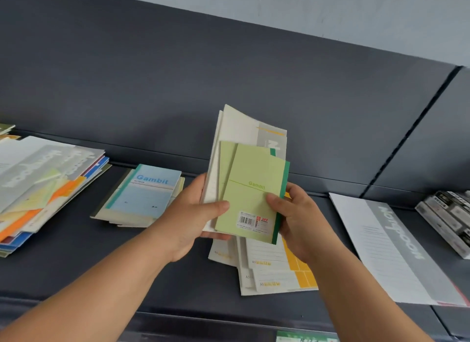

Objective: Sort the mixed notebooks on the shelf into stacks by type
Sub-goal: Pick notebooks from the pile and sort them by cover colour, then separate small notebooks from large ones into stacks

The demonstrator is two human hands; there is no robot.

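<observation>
Both hands hold a small bundle of notebooks (244,179) upright above the dark grey metal shelf (76,252). The left hand (193,214) grips the bundle's left edge, with the thumb laid across the front and the fingers curled behind. The right hand (297,219) pinches the front pale green paper notebook with a dark green spine (251,196). Its thumb presses on the cover near the white barcode sticker (253,222), and its fingers are hidden behind the spine edge. A second pale green notebook (226,163) sits just behind the first, shifted left. Taller white and grey notebooks (241,128) stand at the back of the bundle; how many there are I cannot tell.

Directly below the hands, a loose stack of white notebooks with yellow squares (279,273) lies flat on the shelf. To the left, a light blue notebook with a teal spine (147,191) tops a short stack. Farther left lies a fanned mixed pile of grey, orange, yellow and blue notebooks (38,186). On the right a large white and grey notebook (381,240) lies flat. Beside it, at the frame edge, are stacked grey boxes (450,214).
</observation>
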